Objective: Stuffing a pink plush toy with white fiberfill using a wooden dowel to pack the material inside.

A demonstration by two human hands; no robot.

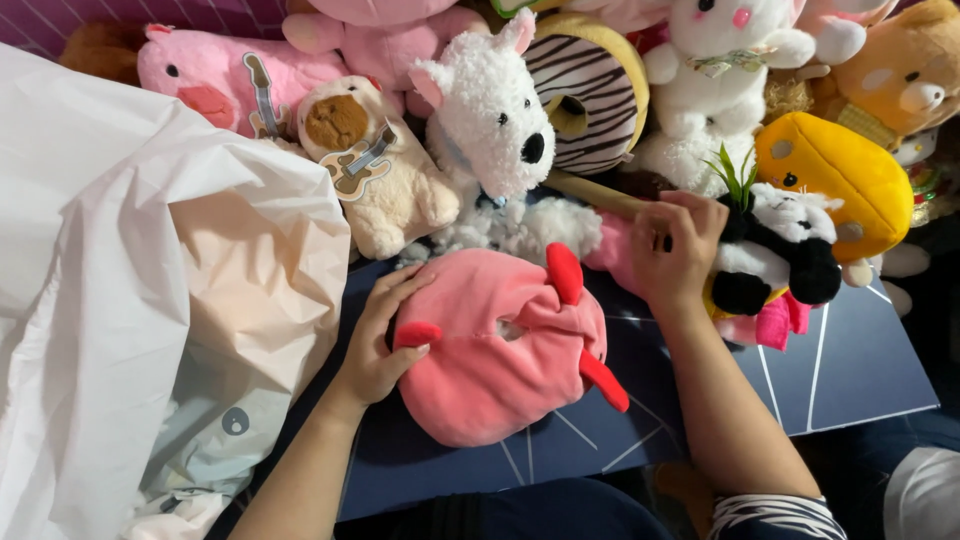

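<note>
Now the left hand [375, 345] cups the pink plush [500, 345], long axis ten-to-four; the right hand [672, 250], clenched, grips the black-and-white plush [775, 255]; white bag [120, 300] at nine.

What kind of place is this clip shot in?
Probably a plush-toy stall or packing spot, though I can't be sure. Stuffed animals are piled together: a white dog plush, a pink pig plush. A white plastic bag lies beside them, and the left hand rests on a pink plush.
</note>
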